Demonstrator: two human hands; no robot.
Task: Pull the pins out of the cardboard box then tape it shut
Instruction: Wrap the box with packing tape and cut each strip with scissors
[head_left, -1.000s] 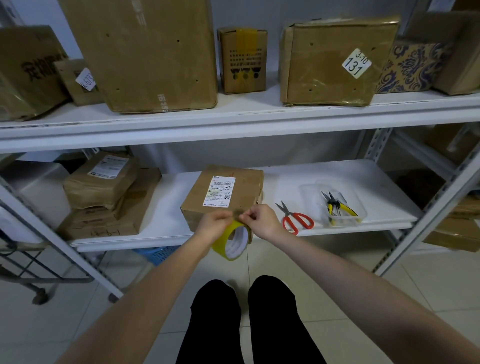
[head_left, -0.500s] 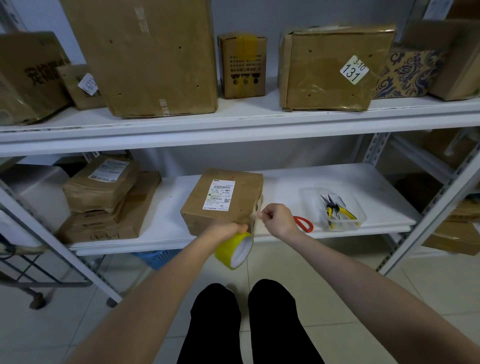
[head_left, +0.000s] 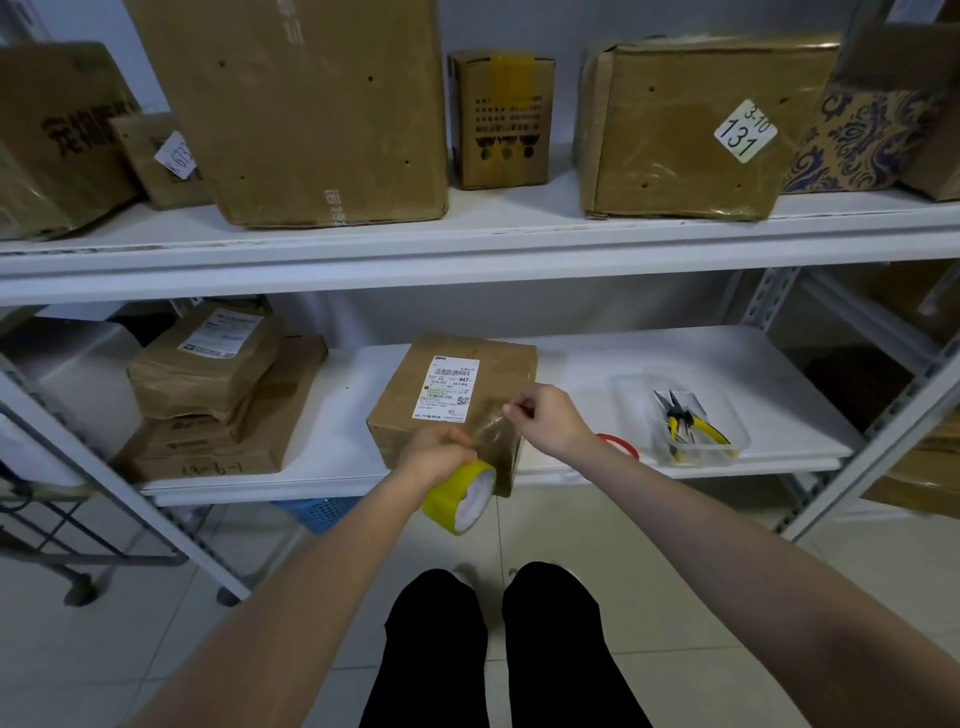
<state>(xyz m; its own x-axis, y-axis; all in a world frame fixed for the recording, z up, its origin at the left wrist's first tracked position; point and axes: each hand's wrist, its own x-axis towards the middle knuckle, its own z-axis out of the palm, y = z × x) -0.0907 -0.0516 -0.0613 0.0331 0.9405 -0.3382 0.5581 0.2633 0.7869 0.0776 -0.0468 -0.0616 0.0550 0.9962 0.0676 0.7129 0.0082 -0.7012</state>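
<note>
A small cardboard box (head_left: 498, 366) with a white shipping label stands on the lower shelf, near its front edge. My left hand (head_left: 436, 452) grips a yellow tape roll (head_left: 460, 496) just below the box's front face. My right hand (head_left: 550, 418) pinches the free end of the clear tape strip (head_left: 491, 423) at the box's front right corner. The pulled-out strip stretches from the roll up to my right fingers, in front of the box. I see no pins on the box.
Red-handled scissors (head_left: 621, 445) lie partly hidden behind my right wrist. A clear plastic tray (head_left: 631, 395) holds yellow-handled pliers (head_left: 691, 423). Stacked parcels (head_left: 218, 395) sit at the shelf's left. Larger boxes fill the upper shelf (head_left: 467, 249). A metal upright (head_left: 872, 436) stands at right.
My right hand has drawn the tape end away from the roll, up and to the right, lengthening the strip. The left hand keeps hold of the roll in front of the box.
</note>
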